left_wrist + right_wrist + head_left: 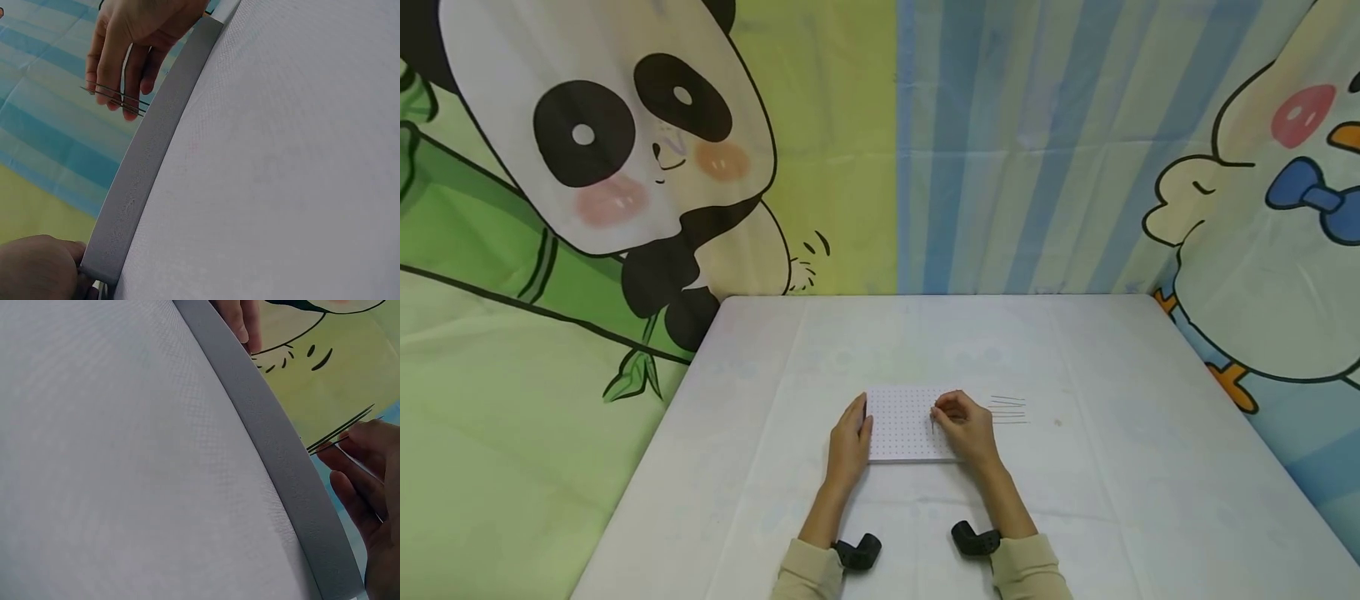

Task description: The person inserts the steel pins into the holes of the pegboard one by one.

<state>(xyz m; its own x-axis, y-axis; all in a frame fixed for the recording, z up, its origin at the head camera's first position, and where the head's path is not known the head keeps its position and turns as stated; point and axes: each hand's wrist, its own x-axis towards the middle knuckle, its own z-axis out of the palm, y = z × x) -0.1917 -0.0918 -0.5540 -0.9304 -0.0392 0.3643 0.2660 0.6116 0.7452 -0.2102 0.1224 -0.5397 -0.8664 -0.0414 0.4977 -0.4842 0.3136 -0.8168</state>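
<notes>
A white pegboard (pixel 902 425) with rows of small holes lies flat on the table. At its left edge, my left hand (pixel 848 442) grips the side, thumb along the top edge. Over the right part of the board, my right hand (pixel 964 425) pinches a thin dark metal pin (pixel 933 424) between thumb and fingertips, its lower end at the board. In the right wrist view, several thin pins (pixel 340 430) stand up from the board close to the right fingertips. The left wrist view shows these upright pins (pixel 115 97) in front of the right fingers.
Several more thin pins (pixel 1008 410) lie side by side on the white-covered table (pixel 1105 500), just right of the board. Behind the table hangs a cartoon-printed cloth (pixel 820 150). Each wrist carries a black camera mount, such as the left mount (pixel 859 552).
</notes>
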